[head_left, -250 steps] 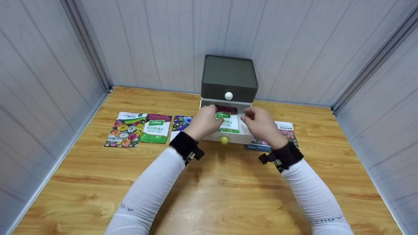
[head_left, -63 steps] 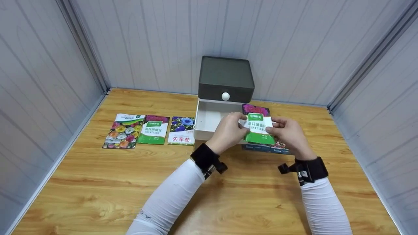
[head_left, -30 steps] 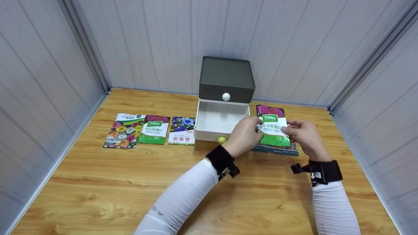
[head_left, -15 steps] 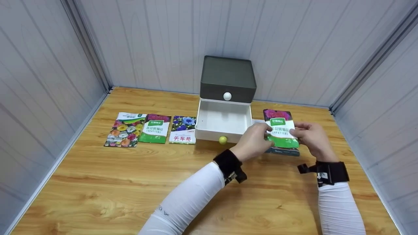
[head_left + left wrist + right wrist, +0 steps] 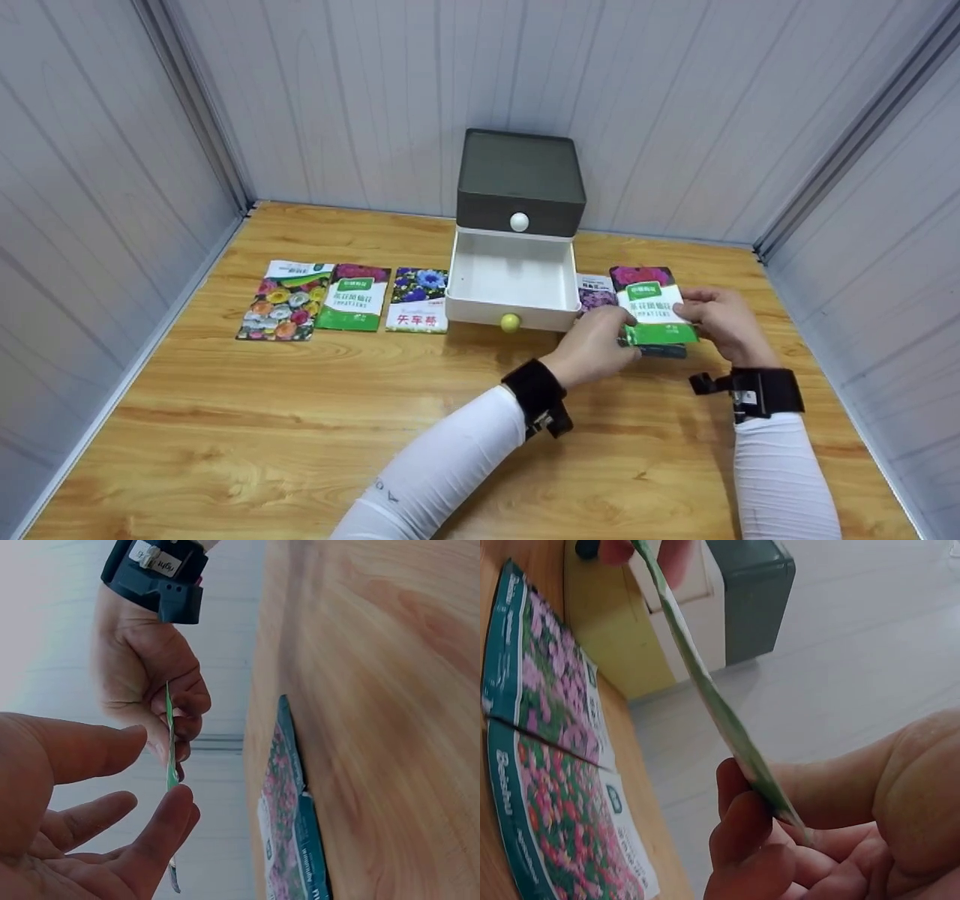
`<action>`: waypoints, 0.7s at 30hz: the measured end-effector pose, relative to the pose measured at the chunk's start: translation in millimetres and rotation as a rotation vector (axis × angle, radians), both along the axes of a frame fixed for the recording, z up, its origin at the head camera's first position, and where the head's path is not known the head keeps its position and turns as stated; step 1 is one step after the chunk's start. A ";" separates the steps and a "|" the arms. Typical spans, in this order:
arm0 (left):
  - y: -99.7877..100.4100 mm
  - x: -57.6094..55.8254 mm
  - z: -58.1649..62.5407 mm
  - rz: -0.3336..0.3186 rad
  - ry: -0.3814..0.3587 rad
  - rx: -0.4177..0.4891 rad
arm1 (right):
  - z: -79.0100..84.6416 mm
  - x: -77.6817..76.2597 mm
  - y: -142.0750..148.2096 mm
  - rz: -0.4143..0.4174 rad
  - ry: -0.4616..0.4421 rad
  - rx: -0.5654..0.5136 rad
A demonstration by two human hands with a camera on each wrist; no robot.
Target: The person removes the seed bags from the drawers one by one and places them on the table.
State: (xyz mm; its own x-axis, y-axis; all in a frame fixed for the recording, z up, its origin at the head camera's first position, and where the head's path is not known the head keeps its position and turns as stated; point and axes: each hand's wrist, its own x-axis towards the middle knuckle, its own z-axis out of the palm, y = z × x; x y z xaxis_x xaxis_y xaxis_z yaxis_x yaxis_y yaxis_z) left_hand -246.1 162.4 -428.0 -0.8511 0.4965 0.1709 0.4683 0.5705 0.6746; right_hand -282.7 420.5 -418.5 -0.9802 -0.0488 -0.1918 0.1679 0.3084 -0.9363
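A seed packet [image 5: 652,307] with magenta flowers, a white middle and a green base is held over the right side of the table. My right hand [image 5: 724,319] pinches its right edge between thumb and fingers, seen closely in the right wrist view. At the packet's lower left corner is my left hand [image 5: 592,345]; in the left wrist view its thumb stands apart from the packet, a fingertip [image 5: 178,799] right at the edge. Beneath lie two teal-edged packets, one with purple flowers [image 5: 551,679] and one with pink-red flowers [image 5: 574,814], partly hidden in the head view.
A small cabinet [image 5: 521,169] with a dark top and white knob stands against the back wall. Its lower white drawer [image 5: 480,309], with a yellow-green knob [image 5: 510,323], is pulled out. Left of it lie a multicoloured-flower packet [image 5: 285,304], another impatiens packet [image 5: 352,300] and a blue-flower packet [image 5: 417,300].
The impatiens packet has come out of the drawer and moved right, over the two teal-edged packets, lately lower and nearer me. My left hand's grip at its left edge has loosened.
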 end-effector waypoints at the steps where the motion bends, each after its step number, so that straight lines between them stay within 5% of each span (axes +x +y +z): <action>1: 1.3 0.4 -1.4 -0.009 -0.005 -0.006 | -1.1 -0.7 1.8 0.000 -0.005 0.001; 21: 11.1 8.6 -21.5 -0.178 0.006 -0.092 | -14.9 -7.2 38.0 -0.067 -0.052 -0.019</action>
State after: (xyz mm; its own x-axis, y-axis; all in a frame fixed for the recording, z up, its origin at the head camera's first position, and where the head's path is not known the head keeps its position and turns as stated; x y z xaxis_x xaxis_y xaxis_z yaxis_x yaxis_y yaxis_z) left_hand -237.5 173.6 -449.4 -0.7474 0.6529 0.1224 0.5710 0.5373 0.6206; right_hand -289.9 458.5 -433.4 -0.9703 0.0128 -0.2417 0.2357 0.2766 -0.9316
